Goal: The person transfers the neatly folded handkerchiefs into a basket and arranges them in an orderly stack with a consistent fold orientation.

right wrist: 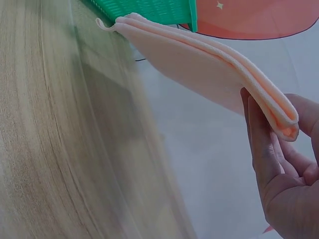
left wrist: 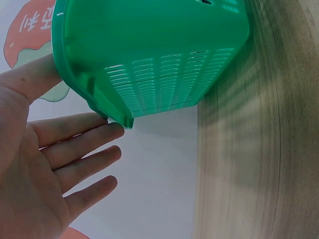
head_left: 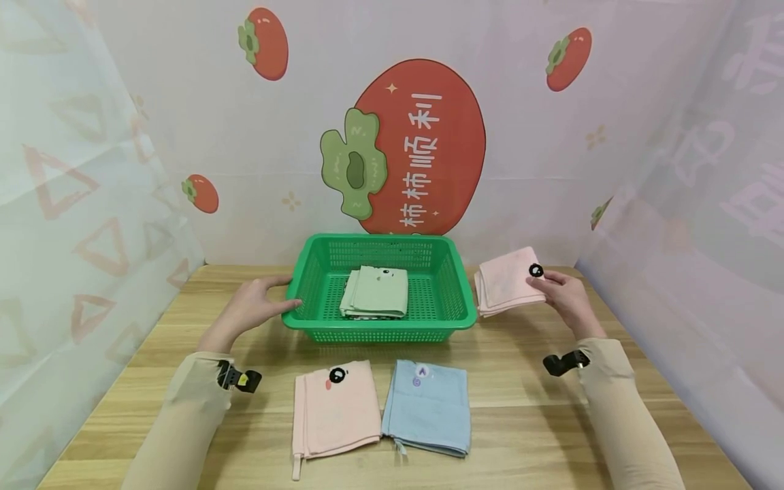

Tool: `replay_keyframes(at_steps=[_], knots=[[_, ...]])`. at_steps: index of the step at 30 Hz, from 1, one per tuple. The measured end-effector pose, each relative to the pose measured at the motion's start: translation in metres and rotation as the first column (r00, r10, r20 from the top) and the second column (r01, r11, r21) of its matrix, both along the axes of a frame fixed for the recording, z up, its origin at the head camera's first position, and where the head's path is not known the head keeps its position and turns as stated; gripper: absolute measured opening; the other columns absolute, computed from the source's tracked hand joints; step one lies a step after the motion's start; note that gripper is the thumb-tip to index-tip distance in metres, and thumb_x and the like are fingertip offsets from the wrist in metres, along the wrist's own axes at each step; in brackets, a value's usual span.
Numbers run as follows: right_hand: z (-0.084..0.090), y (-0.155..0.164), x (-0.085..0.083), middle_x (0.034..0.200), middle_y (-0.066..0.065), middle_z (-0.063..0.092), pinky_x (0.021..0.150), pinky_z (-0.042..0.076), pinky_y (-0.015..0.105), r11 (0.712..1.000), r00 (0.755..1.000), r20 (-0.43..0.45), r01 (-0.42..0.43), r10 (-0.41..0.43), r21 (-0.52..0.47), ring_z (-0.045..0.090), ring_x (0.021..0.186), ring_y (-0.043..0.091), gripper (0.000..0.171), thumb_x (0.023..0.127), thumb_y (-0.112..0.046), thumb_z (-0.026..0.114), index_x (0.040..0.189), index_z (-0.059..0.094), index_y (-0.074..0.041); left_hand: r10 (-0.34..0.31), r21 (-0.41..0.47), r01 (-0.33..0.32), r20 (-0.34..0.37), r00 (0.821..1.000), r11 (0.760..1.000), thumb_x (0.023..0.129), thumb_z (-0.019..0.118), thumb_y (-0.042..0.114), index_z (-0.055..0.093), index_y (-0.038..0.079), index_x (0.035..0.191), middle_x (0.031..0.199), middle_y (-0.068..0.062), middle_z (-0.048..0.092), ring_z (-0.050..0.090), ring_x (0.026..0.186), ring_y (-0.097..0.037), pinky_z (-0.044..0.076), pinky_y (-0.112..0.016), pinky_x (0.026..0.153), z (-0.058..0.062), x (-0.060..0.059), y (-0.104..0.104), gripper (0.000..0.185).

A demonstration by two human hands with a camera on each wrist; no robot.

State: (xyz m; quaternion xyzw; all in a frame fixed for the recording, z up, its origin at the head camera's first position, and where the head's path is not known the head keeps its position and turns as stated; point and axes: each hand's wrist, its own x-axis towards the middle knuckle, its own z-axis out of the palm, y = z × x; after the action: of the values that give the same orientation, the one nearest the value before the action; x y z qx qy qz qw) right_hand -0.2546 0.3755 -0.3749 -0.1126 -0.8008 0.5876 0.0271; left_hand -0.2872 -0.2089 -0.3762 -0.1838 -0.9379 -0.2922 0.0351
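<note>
Two folded towels, pink (head_left: 333, 408) and blue (head_left: 427, 407), are laid by the worktop's (head_left: 551, 435) near edge. Right hand (head_left: 566, 296): pinching a folded pink towel (head_left: 507, 286) held off the far right corner; best carried level, folds kept pinched. Left hand (head_left: 257, 303): fingers straight, steadying the green basket (head_left: 380, 332) mid-worktop.

Bright, even light, soft shadows; both wrist views show motion-blurred wood.

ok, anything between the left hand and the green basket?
Nothing: the left hand touches the green basket at its left rim, fingers straight; head and left wrist views both show it.
</note>
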Motion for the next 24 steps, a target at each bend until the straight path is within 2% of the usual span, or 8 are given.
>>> replay_keyframes(at_steps=[5,8,10,14,17,19,20,24], knots=[[0.004,0.002,0.003,0.087,-0.018,0.058,0.06,0.047,0.012,0.996,0.999,-0.046,0.015,-0.019,-0.087,0.052,0.069,-0.004,0.048,0.085,-0.03,0.071,0.122,0.052,-0.007,-0.002,0.0,0.002,-0.001,1.0,1.0,0.082,0.067,0.054,0.054,0.004,0.133,0.134,-0.019,0.055,0.045,0.128,-0.04,0.039,-0.06,0.1,0.0,-0.001,0.0,0.073],[0.007,0.003,0.005,0.082,-0.019,0.06,0.058,0.047,0.012,0.991,0.997,-0.067,0.018,-0.027,-0.13,0.053,0.066,-0.004,0.033,0.084,-0.025,0.072,0.11,0.054,-0.013,-0.005,0.0,0.005,0.001,1.0,1.0,0.082,0.067,0.054,0.054,0.003,0.133,0.134,-0.019,0.055,0.045,0.128,-0.04,0.039,-0.06,0.1,0.0,-0.001,0.0,0.073],[0.01,0.003,0.007,0.085,-0.019,0.059,0.059,0.047,0.012,0.992,0.997,-0.074,0.02,-0.029,-0.121,0.052,0.066,-0.004,0.037,0.084,-0.025,0.072,0.114,0.054,-0.011,-0.006,0.003,0.006,0.001,1.0,1.0,0.082,0.067,0.054,0.054,0.003,0.133,0.134,-0.019,0.055,0.045,0.128,-0.04,0.039,-0.06,0.1,0.0,-0.001,0.0,0.073],[0.016,0.003,0.009,0.108,-0.011,0.055,0.062,0.046,0.012,0.998,0.998,-0.058,0.025,-0.029,-0.061,0.049,0.074,-0.006,0.069,0.086,-0.031,0.07,0.14,0.039,-0.002,-0.006,0.007,0.006,-0.002,1.0,1.0,0.082,0.067,0.053,0.055,0.004,0.132,0.133,-0.019,0.055,0.046,0.128,-0.04,0.04,-0.059,0.1,0.0,-0.001,0.0,0.072],[0.021,0.002,0.011,0.11,-0.011,0.054,0.062,0.046,0.011,0.997,0.998,-0.057,0.024,-0.028,-0.074,0.049,0.075,-0.007,0.078,0.086,-0.031,0.07,0.145,0.031,0.002,-0.008,0.008,0.009,-0.003,1.0,1.0,0.082,0.067,0.053,0.055,0.004,0.132,0.134,-0.019,0.055,0.046,0.128,-0.04,0.04,-0.059,0.1,0.0,-0.001,0.0,0.072],[0.024,0.002,0.013,0.103,-0.015,0.058,0.061,0.046,0.011,0.996,0.997,-0.072,0.019,-0.025,-0.082,0.051,0.074,-0.007,0.074,0.086,-0.03,0.07,0.142,0.035,0.002,-0.009,0.009,0.009,-0.001,1.0,1.0,0.082,0.067,0.053,0.055,0.004,0.132,0.134,-0.019,0.055,0.046,0.128,-0.04,0.039,-0.059,0.1,0.0,-0.001,0.0,0.072],[0.026,0.001,0.014,0.092,-0.021,0.057,0.06,0.046,0.012,0.994,0.996,-0.086,0.02,-0.029,-0.109,0.052,0.071,-0.006,0.067,0.085,-0.027,0.071,0.138,0.04,0.0,-0.009,0.01,0.009,0.0,1.0,1.0,0.082,0.067,0.053,0.054,0.004,0.133,0.134,-0.019,0.055,0.046,0.128,-0.04,0.039,-0.059,0.1,0.0,-0.001,0.0,0.072],[0.03,0.0,0.017,0.081,-0.021,0.062,0.055,0.045,0.012,0.984,0.991,-0.126,0.011,-0.034,-0.178,0.053,0.064,-0.004,0.041,0.084,-0.021,0.073,0.117,0.052,-0.009,-0.004,0.007,0.004,0.005,1.0,1.0,0.082,0.067,0.054,0.054,0.004,0.133,0.134,-0.019,0.055,0.046,0.128,-0.04,0.04,-0.059,0.1,0.0,-0.001,-0.001,0.073]])
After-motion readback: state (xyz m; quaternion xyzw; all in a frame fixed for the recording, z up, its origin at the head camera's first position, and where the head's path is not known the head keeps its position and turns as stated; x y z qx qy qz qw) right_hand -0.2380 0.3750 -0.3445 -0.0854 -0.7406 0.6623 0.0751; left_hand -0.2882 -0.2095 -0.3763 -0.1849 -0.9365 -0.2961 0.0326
